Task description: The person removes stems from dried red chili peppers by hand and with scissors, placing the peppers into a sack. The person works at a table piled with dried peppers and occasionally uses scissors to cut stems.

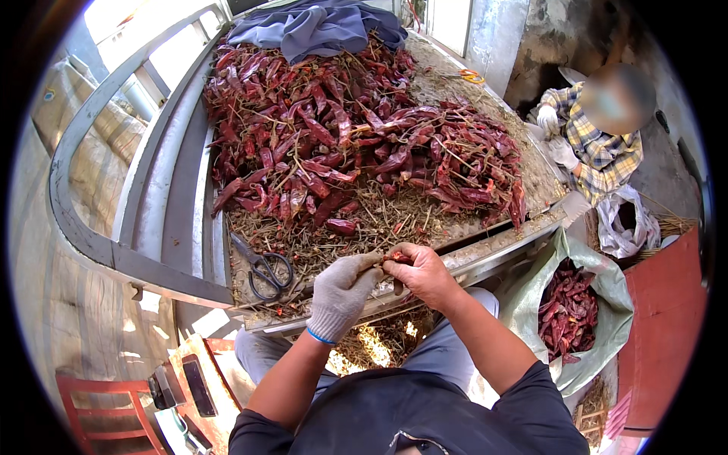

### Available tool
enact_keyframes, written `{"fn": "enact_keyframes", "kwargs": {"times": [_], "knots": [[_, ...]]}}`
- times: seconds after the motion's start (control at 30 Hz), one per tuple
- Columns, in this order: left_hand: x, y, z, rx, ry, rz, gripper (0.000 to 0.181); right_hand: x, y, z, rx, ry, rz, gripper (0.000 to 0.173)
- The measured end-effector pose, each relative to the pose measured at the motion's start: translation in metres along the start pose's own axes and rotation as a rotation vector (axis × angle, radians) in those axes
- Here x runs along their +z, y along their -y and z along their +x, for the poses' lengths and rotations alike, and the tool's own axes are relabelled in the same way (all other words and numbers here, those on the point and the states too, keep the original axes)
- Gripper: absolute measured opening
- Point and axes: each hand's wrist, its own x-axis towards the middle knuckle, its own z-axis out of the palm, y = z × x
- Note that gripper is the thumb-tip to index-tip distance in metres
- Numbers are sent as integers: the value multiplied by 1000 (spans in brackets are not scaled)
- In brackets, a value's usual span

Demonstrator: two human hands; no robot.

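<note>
My left hand (pixel 348 290), in a pale knitted work glove, pinches one end of a small dried red chili pepper (pixel 400 259). Bare, my right hand (pixel 420 274) grips the same pepper, which is mostly covered by its fingers. Both hands meet above the near edge of a metal-framed truck bed (pixel 307 319). A large heap of dried red chilies (pixel 318 136) lies beyond them, with broken stems (pixel 369 219) strewn along its near side. Left of my gloved hand rest black-handled scissors (pixel 267 273), blades pointing away from me.
A woven sack (pixel 611 318) of chilies stands at my right, near a white plastic bag (pixel 625 222). A person (pixel 603 153) in a plaid shirt and white gloves sits at the far right. Orange-handled scissors (pixel 471 76) lie on the bed; blue-grey cloth (pixel 318 28) covers the heap's back.
</note>
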Motion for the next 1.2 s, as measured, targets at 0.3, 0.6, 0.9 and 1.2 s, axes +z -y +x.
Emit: {"fn": "enact_keyframes", "kwargs": {"times": [0.3, 0.6, 0.9, 1.2], "knots": [[4, -5, -18, -246, 90, -273, 31, -1, -26, -17, 179, 103, 294, 16], [-11, -27, -6, 469, 238, 807, 28, 0, -23, -21, 26, 86, -33, 16], [-6, 2, -27, -105, 127, 109, 27, 3, -24, -47, -34, -7, 434, 10], [-39, -10, 27, 471, 14, 799, 15, -167, -54, -151, -162, -789, -426, 15]]}}
